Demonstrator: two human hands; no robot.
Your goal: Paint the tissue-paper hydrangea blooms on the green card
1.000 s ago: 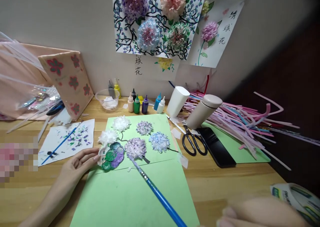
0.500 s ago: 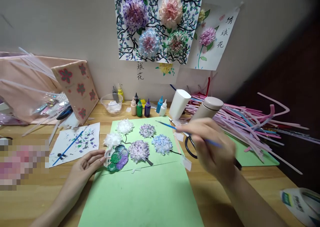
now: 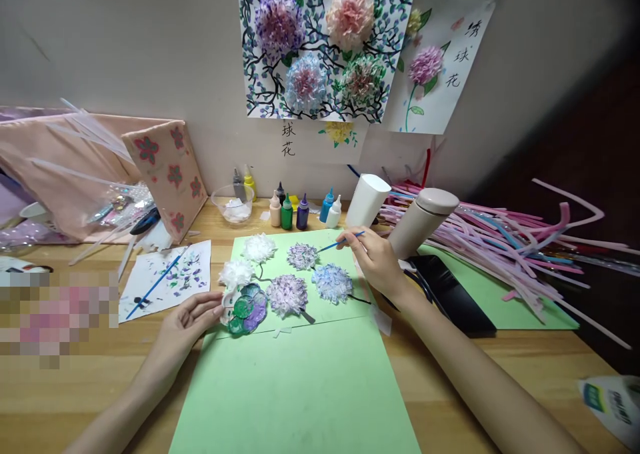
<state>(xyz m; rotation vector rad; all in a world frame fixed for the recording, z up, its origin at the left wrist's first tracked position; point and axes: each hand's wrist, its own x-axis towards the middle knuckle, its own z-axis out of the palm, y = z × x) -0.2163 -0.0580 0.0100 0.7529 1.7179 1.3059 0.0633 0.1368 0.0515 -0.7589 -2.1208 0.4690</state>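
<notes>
My left hand (image 3: 193,319) grips the left edge of a small paint palette (image 3: 247,307) smeared with green and purple, on the green paper (image 3: 300,381). My right hand (image 3: 376,259) pinches a thin blue paintbrush (image 3: 341,243) whose tip points at a small purple tissue flower (image 3: 303,256). Around it lie a larger purple flower (image 3: 287,294), a blue flower (image 3: 332,283) and two white flowers (image 3: 259,247) (image 3: 236,272).
Small paint bottles (image 3: 294,209) and a clear bowl (image 3: 233,204) line the wall. A white cup (image 3: 367,200), a beige flask (image 3: 423,221), a dark phone (image 3: 450,296) and a pile of pipe cleaners (image 3: 510,241) sit right. A paint-spotted sheet with a second brush (image 3: 157,284) lies left.
My right hand came up from the lower right with the brush, swung across, and now rests by the small purple flower. My left hand stays on the palette.
</notes>
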